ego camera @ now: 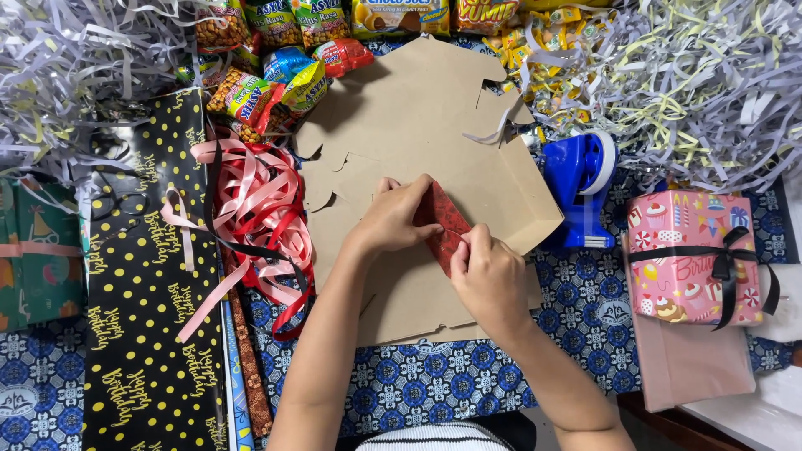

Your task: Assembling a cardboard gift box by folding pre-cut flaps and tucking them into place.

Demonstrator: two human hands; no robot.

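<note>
On the flat brown cardboard box blank (418, 150), left hand (397, 219) and right hand (489, 276) pinch a small red patterned packet (444, 230) between closed fingers; a loose pinch could let it slip or crease crookedly.

red paper (445, 227) | brown cardboard (418, 117) | blue dispenser (576, 179) | pink box (693, 255)

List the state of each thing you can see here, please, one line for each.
cardboard box: unfolded, lying flat
red wrapped item: pinched by both hands
left hand: gripping
right hand: gripping
pink gift box: wrapped, black ribbon tied
ribbons: loose, tangled
tape dispenser: standing, untouched
</note>
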